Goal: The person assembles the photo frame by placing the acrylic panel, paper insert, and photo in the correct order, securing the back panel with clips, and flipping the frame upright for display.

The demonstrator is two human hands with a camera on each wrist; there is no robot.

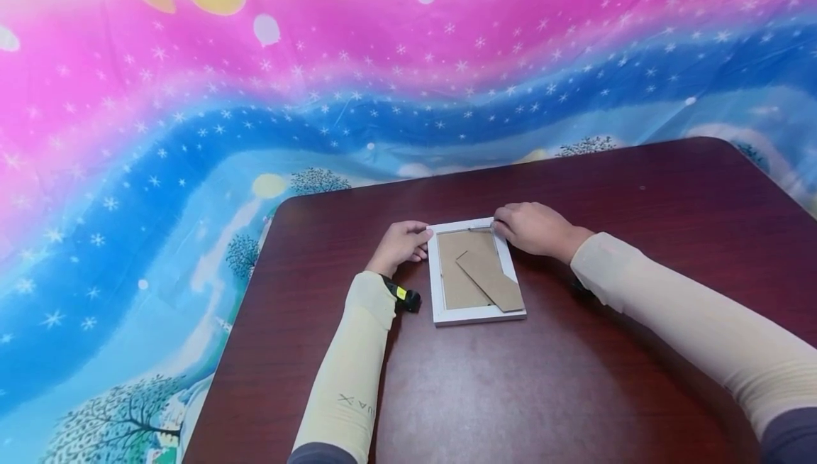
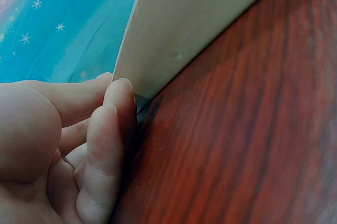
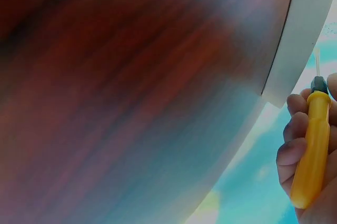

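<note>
A white picture frame [image 1: 437, 286] lies face down on the dark red table, its brown backing board [image 1: 454, 290] and slanted stand leg [image 1: 490, 281] facing up. At its far left corner, my left hand [image 1: 401, 245] pinches the frame's edge between thumb and fingers. My right hand [image 1: 536, 228] is at the far right corner and grips a yellow-handled screwdriver [image 3: 310, 153]. In the head view the thin shaft reaches over the frame's far inner edge, while the handle is hidden by the hand. Whether the tip touches a fastener I cannot tell.
The wooden table [image 1: 498, 393] has rounded far corners. Behind it and on the left hangs a pink and blue patterned cloth [image 1: 357, 59]. A black wrist device [image 1: 407, 299] sits beside the frame's left side.
</note>
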